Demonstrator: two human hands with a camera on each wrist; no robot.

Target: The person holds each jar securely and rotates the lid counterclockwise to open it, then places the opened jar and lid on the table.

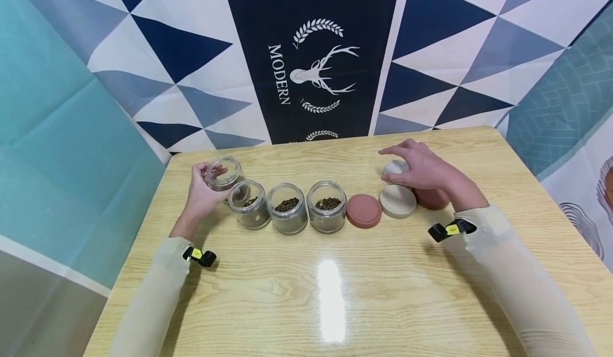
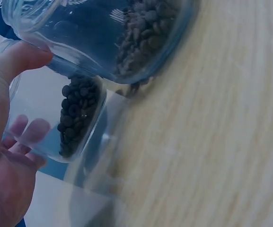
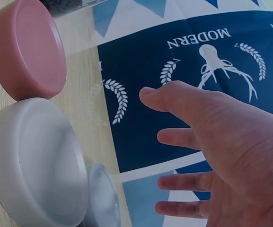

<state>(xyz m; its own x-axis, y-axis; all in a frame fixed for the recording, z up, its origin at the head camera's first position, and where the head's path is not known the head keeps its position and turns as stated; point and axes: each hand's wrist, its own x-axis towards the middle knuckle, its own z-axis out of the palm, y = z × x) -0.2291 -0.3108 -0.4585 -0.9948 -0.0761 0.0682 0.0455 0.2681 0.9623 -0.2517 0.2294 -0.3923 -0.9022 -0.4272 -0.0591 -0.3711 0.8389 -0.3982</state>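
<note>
My left hand (image 1: 201, 189) is at the far left, its thumb and fingers curved round the rearmost glass jar (image 1: 224, 180). Through that jar's clear wall, the left wrist view shows the fingertips behind it and small dark brown beans (image 2: 79, 113) inside. Right against it stands another open jar (image 1: 253, 217) with a few more beans. My right hand (image 1: 419, 166) hovers over the lids at right, fingers spread and holding nothing. Beneath it lie a white lid (image 1: 397, 201), a paler lid (image 1: 395, 166) and a reddish lid (image 1: 433, 200), both partly covered by the hand.
Two more open jars of beans, a middle jar (image 1: 289, 223) and a right-hand jar (image 1: 328, 222), continue the row on the wooden table (image 1: 268, 304). A pink lid (image 1: 364, 210) lies beside them. Patterned cloth (image 1: 191, 54) hangs behind the table.
</note>
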